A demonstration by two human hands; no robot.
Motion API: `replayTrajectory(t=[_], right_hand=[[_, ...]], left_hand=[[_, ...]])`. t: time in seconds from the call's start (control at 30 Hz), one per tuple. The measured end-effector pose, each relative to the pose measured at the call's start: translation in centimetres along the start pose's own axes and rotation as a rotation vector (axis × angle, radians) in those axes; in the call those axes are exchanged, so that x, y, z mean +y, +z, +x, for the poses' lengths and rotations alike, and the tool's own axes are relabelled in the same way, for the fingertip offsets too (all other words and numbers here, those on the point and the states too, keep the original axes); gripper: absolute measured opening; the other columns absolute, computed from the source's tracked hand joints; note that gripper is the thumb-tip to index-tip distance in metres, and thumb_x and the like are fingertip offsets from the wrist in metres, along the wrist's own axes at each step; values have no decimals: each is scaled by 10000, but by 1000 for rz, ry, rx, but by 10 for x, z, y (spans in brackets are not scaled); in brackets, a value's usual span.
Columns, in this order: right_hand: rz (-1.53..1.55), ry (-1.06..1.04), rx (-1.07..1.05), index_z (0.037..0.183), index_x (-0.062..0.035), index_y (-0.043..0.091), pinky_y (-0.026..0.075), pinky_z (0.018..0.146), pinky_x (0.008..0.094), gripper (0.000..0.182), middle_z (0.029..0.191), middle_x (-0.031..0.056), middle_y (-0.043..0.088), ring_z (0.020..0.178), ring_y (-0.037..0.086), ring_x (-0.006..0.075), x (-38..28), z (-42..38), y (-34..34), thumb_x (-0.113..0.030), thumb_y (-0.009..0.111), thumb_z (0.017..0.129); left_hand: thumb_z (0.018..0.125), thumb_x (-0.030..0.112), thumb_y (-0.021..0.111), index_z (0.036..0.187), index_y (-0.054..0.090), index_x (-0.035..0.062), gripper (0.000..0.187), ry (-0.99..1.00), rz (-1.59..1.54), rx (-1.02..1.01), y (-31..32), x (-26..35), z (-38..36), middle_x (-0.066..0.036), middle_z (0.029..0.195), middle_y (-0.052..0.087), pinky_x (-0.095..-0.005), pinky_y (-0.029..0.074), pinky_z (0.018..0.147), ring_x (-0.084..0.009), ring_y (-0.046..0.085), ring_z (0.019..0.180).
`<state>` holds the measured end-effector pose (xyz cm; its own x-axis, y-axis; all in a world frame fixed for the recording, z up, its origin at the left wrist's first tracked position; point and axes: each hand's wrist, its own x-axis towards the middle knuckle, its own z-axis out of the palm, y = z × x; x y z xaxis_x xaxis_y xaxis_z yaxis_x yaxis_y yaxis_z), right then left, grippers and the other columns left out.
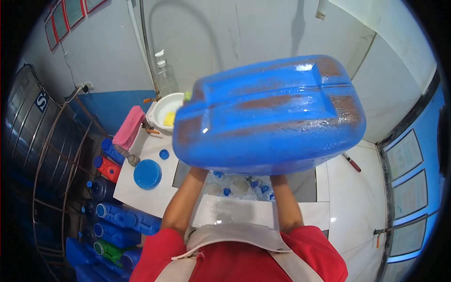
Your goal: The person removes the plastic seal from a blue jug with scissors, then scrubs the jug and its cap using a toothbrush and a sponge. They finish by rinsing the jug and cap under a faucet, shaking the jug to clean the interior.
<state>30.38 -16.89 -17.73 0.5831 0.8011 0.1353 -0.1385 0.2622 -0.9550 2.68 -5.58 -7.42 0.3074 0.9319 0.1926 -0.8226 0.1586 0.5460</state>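
A large blue water container (pixel 263 103) fills the middle of the view, wet and marked with brown worn patches on the side facing me. It is held up, tilted, above a sink basin (pixel 307 185). My left hand (pixel 199 173) supports it from beneath on the left, and my right hand (pixel 278 179) does so on the right. The container hides the fingers of both hands. Below, the basin holds water and a jumble of clear plastic things with blue caps (pixel 227 191).
Left on the white counter (pixel 145 199) are a blue lid (pixel 147 174), a small blue cap (pixel 164 154), a pink towel (pixel 129 128), a white bowl (pixel 162 107) and a pump bottle (pixel 166 77). Several jugs (pixel 115 232) stand below. A red-handled tool (pixel 351 162) lies right.
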Motion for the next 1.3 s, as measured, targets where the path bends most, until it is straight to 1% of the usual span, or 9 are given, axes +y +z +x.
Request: replayTrajectory(t=[0.1, 0.23, 0.37, 0.47, 0.57, 0.67, 0.83, 1.07, 1.3], right_hand=[[476, -11, -19, 1313, -37, 377, 361, 998, 362, 441, 1278, 119, 468, 1177, 435, 234, -42, 1, -42, -293, 385, 954], [673, -183, -195, 1319, -36, 372, 361, 1000, 362, 446, 1282, 119, 466, 1180, 433, 234, -110, -8, -97, -293, 386, 954], [73, -366, -43, 1212, -47, 434, 362, 997, 365, 381, 1271, 117, 481, 1184, 434, 256, -165, -15, -76, -222, 439, 873], [-1171, -498, 314, 883, -82, 628, 366, 986, 375, 263, 1233, 112, 527, 1188, 440, 326, -177, -16, -7, -9, 595, 632], [-1224, -441, 276, 775, -90, 614, 334, 1014, 407, 269, 1232, 101, 521, 1190, 418, 375, -147, -16, 52, -4, 626, 520], [-1462, -531, 165, 819, -71, 622, 294, 1037, 456, 275, 1228, 126, 512, 1210, 386, 404, -122, -9, 78, -25, 630, 548], [-1376, -269, -300, 901, 33, 604, 235, 1050, 518, 260, 1231, 236, 474, 1212, 331, 478, -137, 26, 78, -56, 584, 657], [-933, 73, -620, 752, 56, 631, 476, 523, 295, 182, 618, 104, 602, 555, 601, 168, -138, 149, 168, -86, 517, 745], [-951, -181, -896, 717, 27, 643, 454, 495, 290, 149, 615, 86, 590, 526, 566, 165, -104, 190, 164, -28, 506, 694]], left_hand=[[928, 500, 331, 1435, 141, 103, 672, -331, 7, -90, 21, 47, -23, -118, 1468, 221, -422, 104, 1102, -251, 156, 1368], [926, 459, 379, 1395, 239, 83, 617, 132, 317, 364, -10, 119, -5, -140, 1391, 339, -411, 182, 1087, -244, 265, 1324], [931, 344, 423, 1352, 311, 60, 520, 452, 702, 181, 56, 154, 9, -160, 1341, 397, -389, 216, 1075, -244, 338, 1283], [909, 197, 473, 1248, 460, 45, 371, 379, 943, -173, 123, 122, 11, -118, 1237, 501, -344, 318, 1013, -227, 445, 1191], [856, 181, 537, 1187, 521, 49, 357, 94, 1355, -550, 164, 59, -2, -134, 1202, 530, -365, 345, 993, -266, 478, 1156], [755, 148, 590, 1171, 492, -13, 456, 355, 2033, -917, 119, -43, -6, -192, 1132, 544, -420, 404, 908, -322, 515, 1070], [722, 190, 627, 1077, 514, -6, 421, 340, 2079, -725, 96, -74, 17, -132, 909, 570, -415, 427, 727, -297, 555, 864], [733, 260, 647, 1018, 561, 8, 390, 417, 1967, -710, 72, -68, 88, -182, 887, 602, -438, 464, 717, -345, 586, 833], [720, 327, 600, 991, 597, 45, 391, -186, 2073, -1003, 73, -43, 105, -203, 808, 635, -468, 480, 693, -371, 611, 767]])
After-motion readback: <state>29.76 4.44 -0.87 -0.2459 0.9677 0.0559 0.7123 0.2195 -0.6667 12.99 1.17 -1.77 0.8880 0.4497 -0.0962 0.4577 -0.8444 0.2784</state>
